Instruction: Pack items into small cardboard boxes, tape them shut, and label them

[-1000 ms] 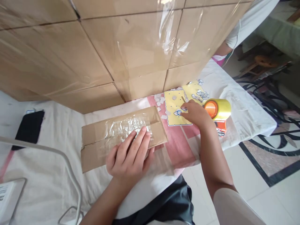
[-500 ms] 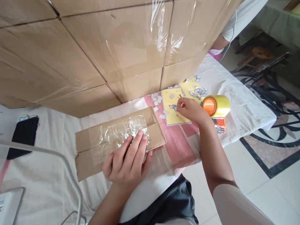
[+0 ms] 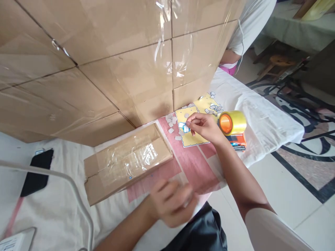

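My right hand is closed in a pinch over a yellow sheet with a wavy blue edge. Between its fingertips is a small white paper piece with blue markings. My left hand hovers in front of the table edge, smeared by motion. Its fingers look curled, but whether they hold anything is unclear. To its left lies a flat cardboard box with shiny clear tape across its top, touched by neither hand. Small pale paper pieces are scattered beside the yellow sheet.
A wall of taped cardboard boxes stands along the back. Rolls of tape sit right of the sheets, by an orange-and-black item. At left are a black phone-like object and a curved grey tube. Another person's sleeve shows behind.
My left hand has lifted off the cardboard box and moved right and toward me. The paper piece in my right hand now shows more clearly. The view has shifted.
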Action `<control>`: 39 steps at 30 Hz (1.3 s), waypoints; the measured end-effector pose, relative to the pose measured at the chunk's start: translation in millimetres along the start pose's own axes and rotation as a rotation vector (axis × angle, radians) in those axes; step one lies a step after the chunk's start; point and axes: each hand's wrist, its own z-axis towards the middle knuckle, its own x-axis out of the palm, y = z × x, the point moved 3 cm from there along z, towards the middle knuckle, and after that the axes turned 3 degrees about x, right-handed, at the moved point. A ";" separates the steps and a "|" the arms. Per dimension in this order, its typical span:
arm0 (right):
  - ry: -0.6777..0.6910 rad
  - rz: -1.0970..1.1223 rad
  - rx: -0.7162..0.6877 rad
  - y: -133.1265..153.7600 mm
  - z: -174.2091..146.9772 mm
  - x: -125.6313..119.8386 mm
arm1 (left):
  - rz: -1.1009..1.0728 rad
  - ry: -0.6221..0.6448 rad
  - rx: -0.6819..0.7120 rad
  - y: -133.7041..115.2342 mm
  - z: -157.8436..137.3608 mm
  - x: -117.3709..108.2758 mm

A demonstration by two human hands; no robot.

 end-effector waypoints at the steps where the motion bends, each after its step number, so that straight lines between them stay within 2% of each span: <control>1: 0.009 0.014 -0.004 -0.3 0.0 0.5 | -0.060 0.024 0.152 -9.8 4.7 16.7; 2: 0.019 0.029 -0.005 -1.1 0.2 0.9 | -0.095 0.027 0.199 -14.7 11.2 33.9; 3: 0.031 0.044 -0.004 -2.1 0.5 1.4 | -0.152 0.017 0.164 -14.6 19.5 50.8; 5: 0.052 0.060 -0.007 -4.6 1.4 2.6 | -0.324 -0.026 -0.071 -1.1 36.7 80.5; 7: 0.058 0.057 -0.025 -7.0 2.1 4.0 | -0.450 -0.107 -0.215 18.0 48.8 99.1; 11: 0.059 0.012 -0.100 -9.0 0.8 8.1 | -0.515 -0.305 -0.452 52.7 48.3 107.5; 14: 0.110 -0.060 -0.121 -7.9 -3.0 12.4 | -0.561 -0.380 -0.632 62.7 39.1 106.4; 18: 0.156 -0.117 -0.066 -6.7 -8.1 15.1 | -0.592 -0.468 -0.667 64.0 38.5 102.6; 22: 0.154 -0.089 -0.052 -5.5 -9.6 14.3 | -0.563 -0.481 -0.726 71.2 41.6 100.6; 27: 0.178 -0.104 0.012 -5.0 -8.4 13.4 | -0.532 -0.497 -0.717 77.7 41.6 99.7; 34: 0.151 -0.229 -0.083 0.2 -5.7 12.7 | -0.443 -0.531 -0.679 79.3 41.9 101.2; 39: 0.160 -0.152 -0.037 -4.0 -5.2 17.4 | -0.454 -0.530 -0.689 81.6 41.1 102.1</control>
